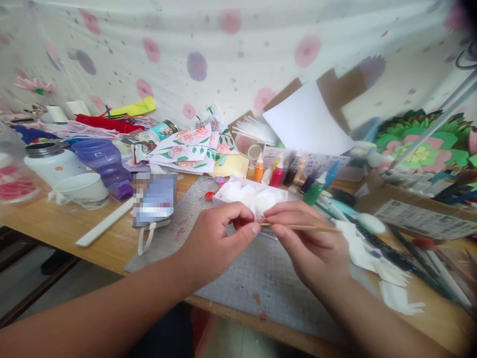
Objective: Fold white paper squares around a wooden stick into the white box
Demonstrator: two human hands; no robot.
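Observation:
Both hands meet over the front edge of a white box (219, 199) filled with white, tissue-like pieces (242, 193). A thin wooden stick (305, 227) is pinched between thumb and fingers of my right hand (316, 243), its length running rightward across the palm. At the stick's left end, my left hand (214, 243) closes thumb and forefinger together. A bit of white material seems to sit at that tip, but the fingers mostly cover it. Under the hands lies a grey cutting mat (238, 283) marked with paint spots.
Several paint bottles, including a red bottle (277, 175), stand behind the box. A phone (154, 199) with a cable lies left, near a white cup (82, 191). White paper strips (391, 273), brushes and a cardboard box (417, 214) crowd the right side.

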